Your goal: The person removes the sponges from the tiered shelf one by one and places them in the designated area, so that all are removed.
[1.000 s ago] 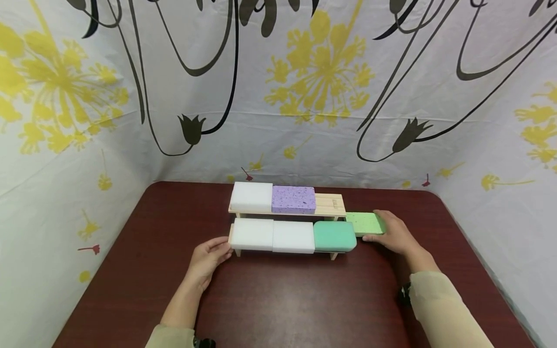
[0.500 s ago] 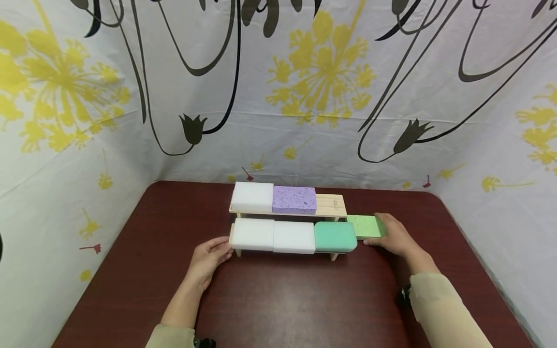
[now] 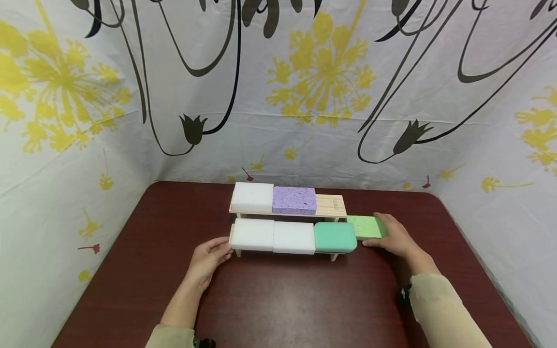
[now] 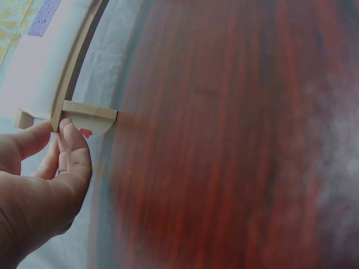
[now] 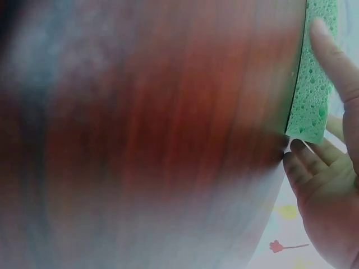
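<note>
My left hand (image 3: 209, 263) pinches the left end of the front wooden stand (image 3: 232, 234) between thumb and fingers; the left wrist view shows its pale board (image 4: 72, 73) and leg. Two white sponges (image 3: 252, 235) and a teal sponge (image 3: 335, 237) lie in a row on this stand. My right hand (image 3: 396, 237) holds a light green sponge (image 3: 364, 226) by its right end, thumb in front and fingers behind. That sponge sits low beside the stands, its left end partly hidden. Its pores show in the right wrist view (image 5: 313, 84).
Behind stands a second wooden stand (image 3: 328, 205) bearing a white sponge (image 3: 251, 196) and a purple speckled sponge (image 3: 294, 199), with bare board at its right. The dark red-brown table (image 3: 296, 299) reaches back to a patterned cloth (image 3: 322, 145).
The light green sponge and my right hand have come very slightly toward me. My left hand keeps its place on the front stand.
</note>
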Tool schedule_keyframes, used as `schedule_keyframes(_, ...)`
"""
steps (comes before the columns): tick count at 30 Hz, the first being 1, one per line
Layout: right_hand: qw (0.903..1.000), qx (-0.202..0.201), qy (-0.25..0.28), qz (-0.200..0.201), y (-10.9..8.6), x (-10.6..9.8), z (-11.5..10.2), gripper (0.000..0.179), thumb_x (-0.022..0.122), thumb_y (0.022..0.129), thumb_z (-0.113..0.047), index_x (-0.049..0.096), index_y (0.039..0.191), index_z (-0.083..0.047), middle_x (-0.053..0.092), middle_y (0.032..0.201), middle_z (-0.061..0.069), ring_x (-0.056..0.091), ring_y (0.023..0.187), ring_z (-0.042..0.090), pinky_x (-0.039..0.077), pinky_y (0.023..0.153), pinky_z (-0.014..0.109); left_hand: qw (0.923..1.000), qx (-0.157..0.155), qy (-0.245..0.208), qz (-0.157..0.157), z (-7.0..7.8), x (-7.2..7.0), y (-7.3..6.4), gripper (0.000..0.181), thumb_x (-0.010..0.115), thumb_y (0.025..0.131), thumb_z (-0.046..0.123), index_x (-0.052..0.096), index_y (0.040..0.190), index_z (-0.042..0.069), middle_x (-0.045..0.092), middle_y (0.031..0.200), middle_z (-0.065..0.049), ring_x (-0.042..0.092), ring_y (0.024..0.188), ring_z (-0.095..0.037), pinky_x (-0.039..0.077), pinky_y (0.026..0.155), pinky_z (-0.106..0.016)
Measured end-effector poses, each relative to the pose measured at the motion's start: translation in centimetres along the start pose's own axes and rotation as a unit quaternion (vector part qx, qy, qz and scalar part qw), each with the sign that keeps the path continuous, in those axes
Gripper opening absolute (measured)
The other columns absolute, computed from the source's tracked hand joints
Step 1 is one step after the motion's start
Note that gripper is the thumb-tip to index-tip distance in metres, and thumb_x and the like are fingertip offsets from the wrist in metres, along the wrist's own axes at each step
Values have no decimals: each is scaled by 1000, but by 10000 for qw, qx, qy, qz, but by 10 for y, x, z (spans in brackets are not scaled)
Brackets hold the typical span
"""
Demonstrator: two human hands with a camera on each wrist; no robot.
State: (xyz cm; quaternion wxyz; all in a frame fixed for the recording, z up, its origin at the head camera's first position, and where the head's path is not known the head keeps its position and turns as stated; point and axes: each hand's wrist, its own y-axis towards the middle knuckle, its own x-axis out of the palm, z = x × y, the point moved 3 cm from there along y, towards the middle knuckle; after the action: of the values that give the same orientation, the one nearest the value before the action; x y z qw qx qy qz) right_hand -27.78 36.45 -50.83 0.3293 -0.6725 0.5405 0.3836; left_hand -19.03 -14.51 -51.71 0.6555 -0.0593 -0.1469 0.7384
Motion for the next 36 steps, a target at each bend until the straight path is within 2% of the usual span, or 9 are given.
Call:
schedule_keyframes(6,9995,117,114,273,-4,-8,-4,102,78,86,-52,30,153,7,33,151,35,34,136,53,34,107,71,10000,-11,2,16,1,0,0,34,62,99,-1,58,130,-13,70,98,-8,67,88,-11,59,78,-20)
schedule_keyframes(13,9939,149,1024,381,-10,-24,-15,85,68,97,-44,30,154,6,39,151,34,43,133,52,41,107,65,10000,13,-4,-22,2,0,-2,35,63,99,0,58,131,-12,70,99,-8,66,91,-14,59,79,-20)
schedule_keyframes(18,9904,124,1301,447,-13,-32,-27,83,67,98,-43,30,156,2,39,151,32,41,136,51,41,108,64,10000,19,-51,-83,2,0,-2,35,63,99,1,58,131,-12,70,101,-9,66,93,-15,59,80,-21)
schedule_keyframes(24,9891,-33,1274,732,-12,-39,-42,80,69,96,-45,36,154,0,44,149,28,44,135,49,42,108,63,10000,34,13,-69,2,0,-3,35,64,99,1,58,131,-12,70,102,-9,66,93,-15,59,81,-21)
schedule_keyframes(28,9876,-246,1273,885,-11,-42,-51,77,72,95,-40,38,153,-1,47,147,28,45,134,49,43,106,65,10000,15,43,-43,2,0,-2,35,64,99,1,58,131,-11,70,102,-9,66,92,-14,59,81,-22)
schedule_keyframes(36,9840,-389,1473,928,-11,-44,-56,75,73,95,-35,39,153,-3,49,146,25,46,134,48,42,107,63,10000,20,5,-72,2,0,-2,35,63,99,0,58,131,-13,69,100,-8,66,90,-13,59,79,-20)
